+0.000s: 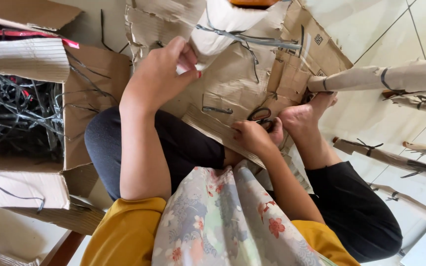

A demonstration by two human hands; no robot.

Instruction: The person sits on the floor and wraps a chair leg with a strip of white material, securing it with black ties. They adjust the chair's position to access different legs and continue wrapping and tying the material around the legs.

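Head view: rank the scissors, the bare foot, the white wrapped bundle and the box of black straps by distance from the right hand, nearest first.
From the right hand:
1. Scissors – in its grip, touching.
2. Bare foot – just to its right on the cardboard.
3. White wrapped bundle – up top, held by the left hand.
4. Box of black straps – far left.

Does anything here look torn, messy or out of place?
Yes. The cardboard on the floor is ragged, with torn edges near the left hand. Loose black straps spill in a tangle from the open box. The right hand holds scissors.
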